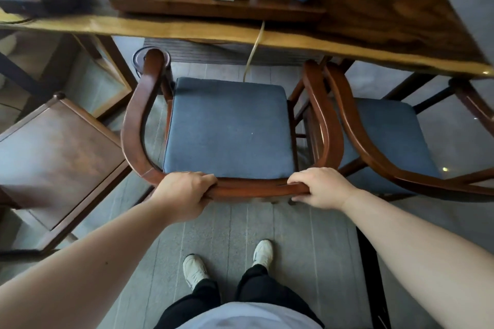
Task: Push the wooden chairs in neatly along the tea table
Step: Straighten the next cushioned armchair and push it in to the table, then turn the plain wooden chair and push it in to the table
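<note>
A wooden chair (136, 115) with a curved back rail and a blue seat cushion stands in front of me, facing the tea table (187, 27). Both hands grip its back rail: my left hand (184, 192) on the left part, my right hand (320, 188) on the right part. The chair's arm tips sit just at the table's near edge, and the seat lies outside the table. A second wooden chair (374, 152) with a blue cushion stands right beside it, arm touching arm, its front under the table's right end.
A dark wooden side table (61, 157) stands close on the left. A tea tray (213, 5) on the table carries cups, a white box and a blue jar. A cord (254, 51) hangs from the table edge. My feet stand on grey floor planks.
</note>
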The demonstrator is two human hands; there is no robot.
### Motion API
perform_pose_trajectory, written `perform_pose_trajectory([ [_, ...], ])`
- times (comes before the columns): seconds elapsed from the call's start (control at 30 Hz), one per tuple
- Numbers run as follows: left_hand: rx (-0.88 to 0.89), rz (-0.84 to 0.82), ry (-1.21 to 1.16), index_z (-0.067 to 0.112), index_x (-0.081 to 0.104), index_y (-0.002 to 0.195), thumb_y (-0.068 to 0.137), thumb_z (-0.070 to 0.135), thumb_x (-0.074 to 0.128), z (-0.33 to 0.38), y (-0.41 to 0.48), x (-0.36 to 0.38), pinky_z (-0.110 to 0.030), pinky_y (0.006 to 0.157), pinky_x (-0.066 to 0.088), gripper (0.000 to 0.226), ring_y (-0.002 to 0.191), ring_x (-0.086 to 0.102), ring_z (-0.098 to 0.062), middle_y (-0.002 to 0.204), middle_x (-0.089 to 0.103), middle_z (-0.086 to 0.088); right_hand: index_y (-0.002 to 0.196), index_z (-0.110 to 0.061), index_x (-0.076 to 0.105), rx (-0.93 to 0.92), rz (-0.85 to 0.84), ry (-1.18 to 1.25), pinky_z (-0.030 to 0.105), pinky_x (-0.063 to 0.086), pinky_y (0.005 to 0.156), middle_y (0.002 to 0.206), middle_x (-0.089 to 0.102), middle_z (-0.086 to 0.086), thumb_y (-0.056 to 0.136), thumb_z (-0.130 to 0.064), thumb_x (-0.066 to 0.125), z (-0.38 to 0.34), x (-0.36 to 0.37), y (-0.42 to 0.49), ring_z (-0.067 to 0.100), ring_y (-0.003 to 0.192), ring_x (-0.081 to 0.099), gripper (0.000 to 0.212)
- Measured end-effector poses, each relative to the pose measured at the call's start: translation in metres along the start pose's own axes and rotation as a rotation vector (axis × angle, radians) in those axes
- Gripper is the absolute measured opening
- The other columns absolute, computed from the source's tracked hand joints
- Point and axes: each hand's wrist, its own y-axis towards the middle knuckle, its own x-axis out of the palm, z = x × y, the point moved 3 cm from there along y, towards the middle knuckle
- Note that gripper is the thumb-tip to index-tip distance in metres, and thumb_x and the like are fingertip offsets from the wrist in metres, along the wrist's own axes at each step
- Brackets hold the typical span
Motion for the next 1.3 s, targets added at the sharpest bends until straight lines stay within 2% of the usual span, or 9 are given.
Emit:
perform_pose_trajectory([
  [0.17,-0.061,-0.083,0.037,0.031,0.054,0.099,0.077,0.040,0.059,0.003,0.015,0.004,-0.032,0.060,0.049,0.024,0.081,0.065,-0.023,0.086,0.068,0.007,0.110,-0.030,0.064,0.017,-0.012,0.051,0.035,0.047,0.084,0.108,0.070,-0.007,0.081,-0.042,0.071,0.013,-0.006,0.003,0.020,0.102,0.061,0.032],
  [0.33,-0.034,-0.087,0.081,0.029,0.056,0.098,0.076,0.043,0.058,0.000,0.011,0.004,-0.028,0.056,0.045,0.026,0.076,0.064,-0.020,0.083,0.068,0.009,0.119,-0.024,0.064,-0.002,-0.023,0.016,0.038,0.048,0.092,0.116,0.070,-0.001,0.083,-0.045,0.069,0.009,0.000,0.001,0.024,0.107,0.062,0.042],
  [0.5,0.011,-0.103,0.066,0.030,0.056,0.094,0.075,0.038,0.061,0.012,0.005,0.006,-0.026,0.054,0.037,0.021,0.075,0.064,-0.019,0.082,0.067,0.010,0.127,-0.025,0.059,-0.027,-0.072,-0.078,0.038,0.048,0.093,0.123,0.067,-0.003,0.087,-0.049,0.063,0.013,0.009,-0.013,0.024,0.112,0.061,0.047],
  [0.7,-0.061,-0.131,0.071,0.032,0.054,0.104,0.079,0.039,0.057,0.020,0.003,0.006,-0.030,0.061,0.046,0.027,0.084,0.064,-0.020,0.094,0.067,0.010,0.127,-0.027,0.055,-0.048,-0.099,-0.060,0.040,0.050,0.089,0.123,0.066,-0.006,0.089,-0.048,0.062,0.013,0.004,-0.018,0.020,0.113,0.060,0.044],
  [0.77,-0.086,-0.137,0.060,0.029,0.053,0.105,0.079,0.040,0.058,0.023,0.001,0.004,-0.032,0.064,0.050,0.029,0.085,0.064,-0.022,0.094,0.067,0.008,0.134,-0.026,0.049,-0.051,-0.140,-0.036,0.038,0.048,0.094,0.130,0.062,-0.005,0.088,-0.051,0.061,0.012,0.003,-0.020,0.020,0.118,0.057,0.054],
  [0.9,-0.105,-0.068,-0.009,0.028,0.049,0.117,0.077,0.059,0.054,0.030,-0.010,-0.007,-0.034,0.076,0.052,0.051,0.098,0.062,-0.021,0.104,0.066,0.006,0.148,-0.026,0.028,-0.122,-0.129,-0.065,0.037,0.032,0.110,0.152,0.041,-0.004,0.077,-0.080,0.047,0.001,-0.011,-0.018,0.017,0.136,0.039,0.091],
  [1.0,-0.154,0.028,0.051,0.023,0.047,0.131,0.080,0.073,0.030,0.033,-0.021,-0.024,-0.038,0.091,0.048,0.074,0.115,0.055,-0.022,0.123,0.062,0.002,0.148,-0.026,0.029,-0.226,0.005,-0.162,0.039,0.030,0.112,0.154,0.037,0.001,0.075,-0.087,0.034,-0.023,-0.028,-0.006,0.019,0.139,0.036,0.095],
  [1.1,-0.288,0.098,0.088,0.020,0.046,0.132,0.084,0.072,0.021,0.027,-0.033,-0.045,-0.042,0.100,0.044,0.075,0.122,0.050,-0.027,0.128,0.059,-0.003,0.149,-0.027,0.027,-0.303,0.080,-0.172,0.040,0.027,0.113,0.157,0.032,0.005,0.075,-0.087,0.031,-0.054,-0.043,0.014,0.023,0.140,0.034,0.096],
  [1.3,-0.446,0.159,0.177,0.016,0.051,0.127,0.081,0.044,0.062,0.015,-0.070,-0.070,-0.043,0.098,0.046,0.055,0.116,0.054,-0.032,0.123,0.062,-0.008,0.149,-0.023,0.026,-0.465,0.144,-0.214,0.043,0.031,0.111,0.157,0.030,0.011,0.078,-0.079,0.040,-0.117,-0.062,0.057,0.027,0.138,0.035,0.091],
])
